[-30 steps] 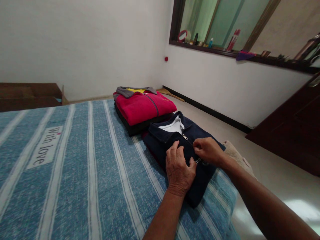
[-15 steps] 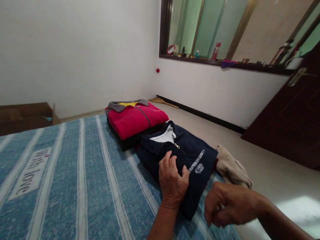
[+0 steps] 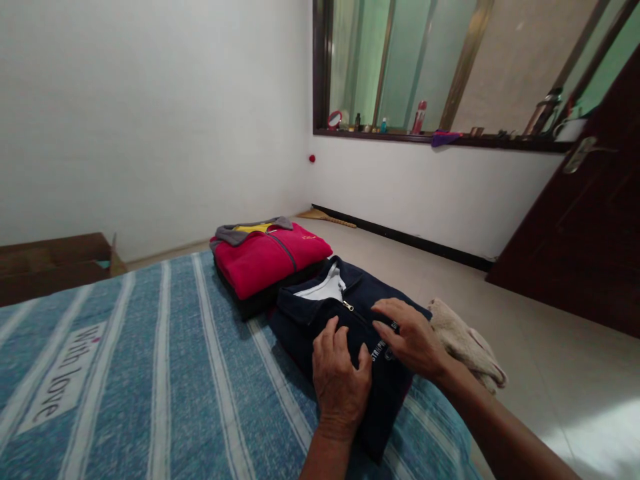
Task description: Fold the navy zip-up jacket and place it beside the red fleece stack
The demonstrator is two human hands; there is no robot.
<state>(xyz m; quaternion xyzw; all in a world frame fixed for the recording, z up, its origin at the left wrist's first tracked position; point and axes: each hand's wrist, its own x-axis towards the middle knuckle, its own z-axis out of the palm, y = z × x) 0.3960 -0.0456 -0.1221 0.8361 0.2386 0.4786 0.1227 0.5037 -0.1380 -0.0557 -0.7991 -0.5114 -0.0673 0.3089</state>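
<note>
A folded navy zip-collar shirt [image 3: 310,313] with a white inner collar and white lettering lies on the bed. My left hand [image 3: 340,373] rests on its front below the zip, fingers spread. Over the right side of the shirt is my right hand [image 3: 410,337], fingers stretched out and partly covering the lettering. Neither hand grips the cloth. Behind and to the left, a folded pink jacket [image 3: 265,257] with a grey collar and yellow lining sits on top of dark folded clothing [image 3: 260,301].
A blue striped bedspread [image 3: 200,400] covers the bed. Beige fluffy cloth [image 3: 465,347] lies at the bed's right edge. At the far left stands a cardboard box [image 3: 55,267]. Bottles and a mirror [image 3: 335,120] line the window sill, near a dark door [image 3: 580,247].
My right hand has moved up and left from beside the bed edge onto the shirt, and its curled fingers have opened. My left hand stays on the shirt. The view has tilted slightly up.
</note>
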